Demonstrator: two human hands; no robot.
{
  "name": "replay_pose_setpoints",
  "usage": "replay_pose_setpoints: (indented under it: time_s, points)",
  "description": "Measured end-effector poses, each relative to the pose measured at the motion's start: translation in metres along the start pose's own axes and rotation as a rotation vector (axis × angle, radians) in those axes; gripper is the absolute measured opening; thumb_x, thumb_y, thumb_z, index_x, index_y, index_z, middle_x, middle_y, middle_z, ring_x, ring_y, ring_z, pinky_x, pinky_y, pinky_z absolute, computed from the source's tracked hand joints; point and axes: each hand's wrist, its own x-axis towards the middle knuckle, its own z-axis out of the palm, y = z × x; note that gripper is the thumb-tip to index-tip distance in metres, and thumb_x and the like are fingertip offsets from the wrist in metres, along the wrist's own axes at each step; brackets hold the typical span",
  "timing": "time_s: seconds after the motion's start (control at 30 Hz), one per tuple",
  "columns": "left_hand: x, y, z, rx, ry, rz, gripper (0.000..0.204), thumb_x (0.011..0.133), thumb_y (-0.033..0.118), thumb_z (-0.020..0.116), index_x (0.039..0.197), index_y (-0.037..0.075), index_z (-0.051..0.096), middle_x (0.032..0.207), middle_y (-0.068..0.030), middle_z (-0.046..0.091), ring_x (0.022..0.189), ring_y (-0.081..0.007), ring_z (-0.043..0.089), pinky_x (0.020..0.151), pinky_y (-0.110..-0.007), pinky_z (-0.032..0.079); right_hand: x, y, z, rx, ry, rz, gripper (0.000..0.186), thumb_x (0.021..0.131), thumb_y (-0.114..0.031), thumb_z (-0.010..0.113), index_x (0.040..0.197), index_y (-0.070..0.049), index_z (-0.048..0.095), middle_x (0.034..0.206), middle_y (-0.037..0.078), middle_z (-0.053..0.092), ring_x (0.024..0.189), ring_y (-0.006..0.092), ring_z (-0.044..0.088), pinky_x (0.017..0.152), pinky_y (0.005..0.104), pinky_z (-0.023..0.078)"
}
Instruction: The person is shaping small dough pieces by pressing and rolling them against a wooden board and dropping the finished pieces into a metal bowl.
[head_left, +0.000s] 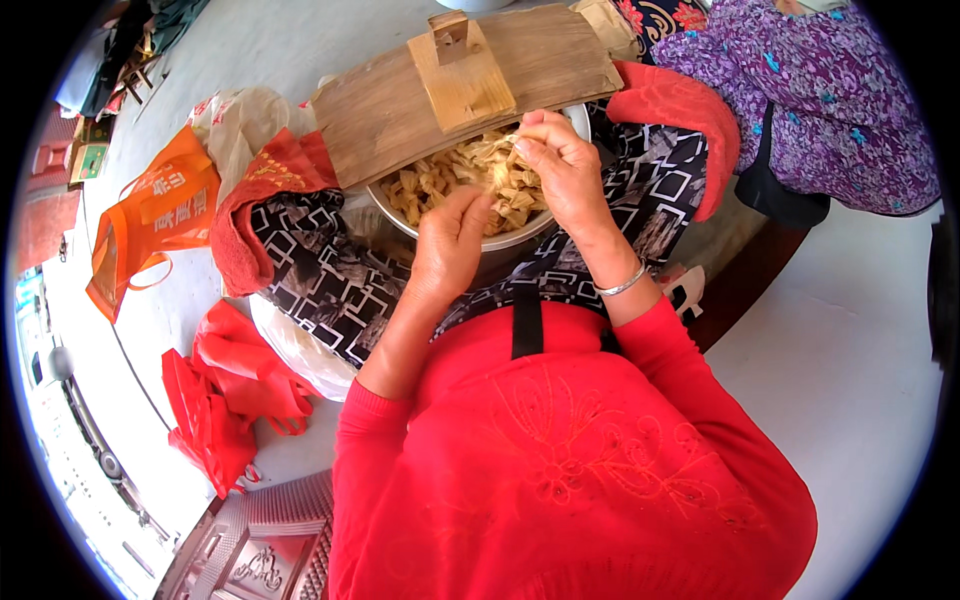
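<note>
A round metal basin (518, 239) rests between my legs, holding many crumpled, yellowish-tan strips (430, 185) whose exact kind I cannot make out. Over its near left rim is my left hand (448, 243), with thumb and fingers pinched together toward the strips. My right hand (564, 168) is raised above the basin's right side, its fingers also closed in a pinch. Whatever either pinch holds is too small or hidden to name. A silver bangle (622, 280) circles my right wrist. Behind the hands, a wooden board (370, 115) with an upright block (449, 38) covers the basin's far part.
Red cloths (675, 105) lie at both ends of the board. To the left are an orange bag (160, 205) and a red bag (235, 380) on the floor. A brown chair (265, 545) stands lower left. Another person in purple floral clothing (810, 100) sits at the far right.
</note>
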Motion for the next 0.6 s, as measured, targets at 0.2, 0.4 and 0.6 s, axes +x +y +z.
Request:
replay_pose_setpoints:
  time_s: [0.2, 0.4, 0.6]
  points:
    - [0.007, 0.022, -0.016, 0.724, 0.166, 0.383, 0.011, 0.09, 0.014, 0.06, 0.092, 0.003, 0.062, 0.08, -0.0152, 0.063, 0.073, -0.0362, 0.062, 0.062, -0.039, 0.05, 0.013, -0.017, -0.019, -0.196, -0.051, -0.205, 0.038, 0.092, -0.023, 0.065, 0.12, 0.001, 0.058, 0.104, 0.009, 0.062, 0.089, 0.012, 0.059, 0.078, 0.025, 0.05]
    - [0.024, 0.027, -0.014, 0.506, 0.031, 0.366, 0.014, 0.089, 0.017, 0.061, 0.086, 0.003, 0.06, 0.075, -0.0138, 0.063, 0.069, -0.0364, 0.06, 0.058, -0.04, 0.048, 0.028, -0.039, -0.017, 0.105, -0.638, 0.406, 0.032, 0.091, -0.021, 0.065, 0.113, 0.002, 0.062, 0.088, 0.005, 0.066, 0.077, 0.0103, 0.061, 0.07, 0.0241, 0.051]
    - [0.045, 0.013, -0.034, -0.05, -0.295, -0.05, 0.024, 0.097, 0.021, 0.054, 0.087, 0.002, 0.064, 0.07, 0.0057, 0.05, 0.065, -0.0043, 0.041, 0.058, -0.02, 0.035, 0.045, -0.038, -0.032, 0.176, -0.608, 0.465, 0.008, 0.088, -0.006, 0.064, 0.094, 0.0, 0.066, 0.073, 0.004, 0.065, 0.062, 0.0078, 0.061, 0.059, 0.0213, 0.051]
